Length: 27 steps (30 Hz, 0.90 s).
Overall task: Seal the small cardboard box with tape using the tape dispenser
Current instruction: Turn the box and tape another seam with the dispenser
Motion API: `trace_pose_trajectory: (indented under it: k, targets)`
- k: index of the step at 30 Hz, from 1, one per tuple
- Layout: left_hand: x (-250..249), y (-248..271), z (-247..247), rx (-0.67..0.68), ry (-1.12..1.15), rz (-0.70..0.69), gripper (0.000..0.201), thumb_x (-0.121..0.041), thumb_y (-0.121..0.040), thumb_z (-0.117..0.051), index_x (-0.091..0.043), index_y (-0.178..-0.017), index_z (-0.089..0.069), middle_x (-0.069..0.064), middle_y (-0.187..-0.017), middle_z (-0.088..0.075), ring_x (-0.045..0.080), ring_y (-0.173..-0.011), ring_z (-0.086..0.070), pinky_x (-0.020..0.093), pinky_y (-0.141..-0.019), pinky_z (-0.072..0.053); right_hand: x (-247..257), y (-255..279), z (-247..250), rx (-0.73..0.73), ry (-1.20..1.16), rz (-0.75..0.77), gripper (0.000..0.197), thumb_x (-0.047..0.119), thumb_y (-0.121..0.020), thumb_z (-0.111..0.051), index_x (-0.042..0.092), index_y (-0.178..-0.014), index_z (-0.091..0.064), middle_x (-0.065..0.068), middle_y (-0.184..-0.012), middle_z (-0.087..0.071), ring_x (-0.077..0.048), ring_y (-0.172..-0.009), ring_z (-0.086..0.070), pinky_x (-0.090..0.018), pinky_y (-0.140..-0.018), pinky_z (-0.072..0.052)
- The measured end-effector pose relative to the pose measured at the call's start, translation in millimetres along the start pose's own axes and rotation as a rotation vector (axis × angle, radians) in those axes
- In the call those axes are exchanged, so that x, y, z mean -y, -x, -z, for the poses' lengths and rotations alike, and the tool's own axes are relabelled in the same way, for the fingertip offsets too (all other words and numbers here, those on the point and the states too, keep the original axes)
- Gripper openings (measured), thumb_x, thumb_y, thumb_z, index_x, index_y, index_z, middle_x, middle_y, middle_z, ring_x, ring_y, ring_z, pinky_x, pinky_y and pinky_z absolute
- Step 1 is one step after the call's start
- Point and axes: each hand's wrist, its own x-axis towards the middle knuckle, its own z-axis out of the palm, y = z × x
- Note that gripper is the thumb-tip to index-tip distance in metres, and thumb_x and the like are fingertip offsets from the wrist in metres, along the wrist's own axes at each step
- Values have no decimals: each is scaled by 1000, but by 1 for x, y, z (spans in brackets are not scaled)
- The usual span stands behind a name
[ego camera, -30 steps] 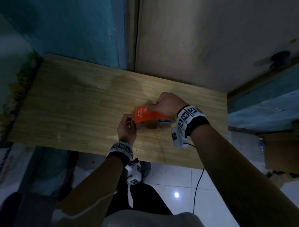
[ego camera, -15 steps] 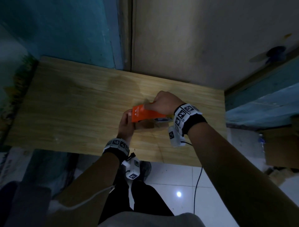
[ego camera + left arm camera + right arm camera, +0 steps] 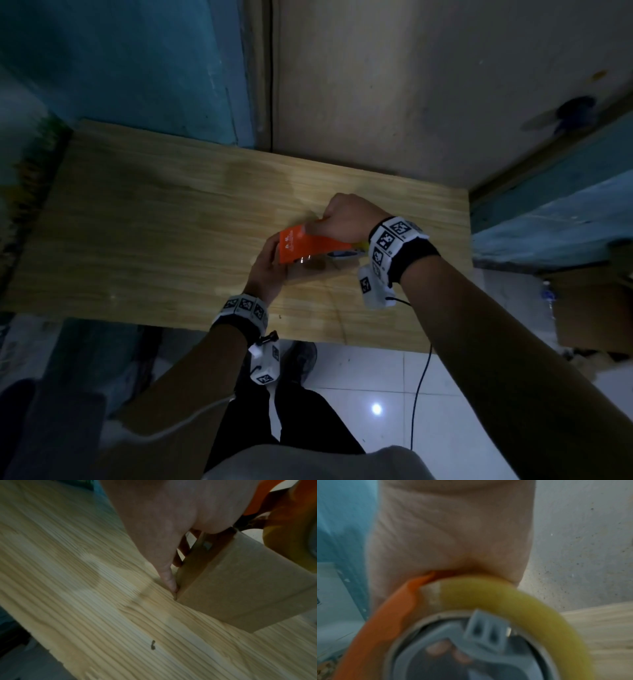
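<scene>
Our right hand [image 3: 346, 219] gripped the tape dispenser [image 3: 308, 247] lying left-right atop the small cardboard box [image 3: 243, 588]; our left hand [image 3: 269, 270] braced its left end with fingers straight.

dim room, low light. wooden bench [image 3: 144, 222] with pale plank grain, a darker stain patch near its far edge, and a small dark mark on the surface in the left wrist view. behind it, teal-painted wall [image 3: 120, 61] on the left, rough grey-beige plaster wall [image 3: 411, 85] on the right, a dark vertical strip between them. blue ledge [image 3: 555, 219] at right with a dark blurred object above it. white glossy floor tiles [image 3: 445, 411] under the bench edge, one bright light reflection [image 3: 376, 408] on them. brown cardboard sheet [image 3: 589, 308] on the floor at far right.
</scene>
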Motion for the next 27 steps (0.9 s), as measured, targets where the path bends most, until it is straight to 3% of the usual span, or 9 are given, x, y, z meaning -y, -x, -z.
trace_pose_trajectory:
  k: [2, 5, 9, 12, 14, 16, 20, 24, 27]
  targets:
    - [-7, 2, -2, 26, -8, -14, 26, -26, -103, -39, -26, -127, -51, -1, -112, -61, 16, -101, -61, 40, -87, -54, -1, 0, -1, -9, 2, 8, 56, 74, -77, -59, 19, -66, -51, -2, -68, -57, -21, -65, -59, -29, -57, -39]
    - [-10, 1, -1, 42, -43, -66, 28, -9, -103, -39, -14, -130, -46, -4, -105, -59, 1, -87, -59, 14, -70, -50, 0, 1, 1, 0, -3, 23, 59, 69, -80, -60, 15, -59, -51, -3, -58, -51, -21, -56, -52, -29, -54, -36]
    - [-8, -2, 3, 46, -92, -87, 21, -9, -104, -39, -18, -120, -49, -4, -100, -60, -5, -80, -60, 16, -68, -49, 3, 5, 2, -4, -14, 29, 60, 66, -82, -61, 14, -55, -46, -3, -54, -42, -22, -51, -44, -31, -53, -32]
    - [-12, 0, 8, 62, -211, -104, 23, -10, -100, -46, -22, -120, -48, -8, -97, -59, 0, -82, -57, 6, -61, -45, 3, 7, 3, 2, -5, 53, 60, 64, -84, -60, 14, -54, -47, -3, -53, -42, -20, -50, -42, -30, -51, -32]
    - [-16, 1, 12, 66, -334, -142, 26, -14, -99, -47, -24, -123, -48, -4, -100, -61, 9, -87, -59, 12, -64, -44, 4, 9, 5, 18, 14, 57, 57, 63, -85, -59, 13, -58, -54, -4, -57, -50, -20, -53, -49, -29, -53, -35]
    - [-16, 0, 13, 60, -378, -150, 27, -11, -98, -47, -22, -123, -48, -4, -98, -61, 9, -85, -58, 17, -65, -43, 3, 12, 7, 32, 32, 57, 55, 63, -85, -58, 13, -61, -56, -5, -61, -55, -21, -57, -53, -27, -54, -37]
    - [-21, 1, 7, 70, -367, -159, 23, -8, -100, -44, -16, -121, -47, -4, -93, -55, -2, -78, -50, 0, -54, -39, 2, 16, 8, 28, 90, 53, 55, 64, -83, -58, 14, -61, -55, -4, -60, -56, -21, -56, -53, -27, -53, -38]
    - [-15, -1, 8, 79, -510, -220, 24, -25, -105, -30, -22, -124, -45, -8, -86, -56, 4, -74, -53, 15, -56, -37, -4, 17, 9, 19, 88, 34, 55, 66, -79, -60, 17, -56, -52, -2, -56, -53, -20, -52, -51, -27, -52, -36]
    - [-12, -5, 8, 59, -567, -227, 28, -26, -105, -30, -21, -127, -46, -3, -88, -58, 8, -73, -54, 18, -57, -35, -10, 18, 13, 20, 80, 34, 55, 68, -77, -62, 19, -53, -53, -1, -55, -53, -18, -53, -51, -27, -53, -38]
